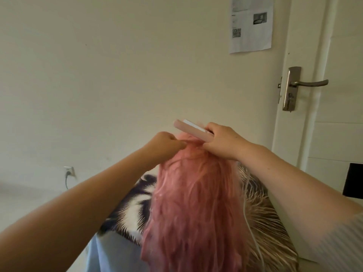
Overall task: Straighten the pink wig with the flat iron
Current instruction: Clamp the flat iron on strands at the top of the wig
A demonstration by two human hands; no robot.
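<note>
A plain cream wall fills the far side in soft, even light. Low on the left, a white socket holds a dark plug and cord. A printed paper sheet hangs on the right, beside a white door with a metal lever handle.

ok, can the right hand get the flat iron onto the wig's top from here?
Probably yes: the right hand holds the flat iron just above the pink wig, nothing between; the left hand pinches hair beside it.
</note>
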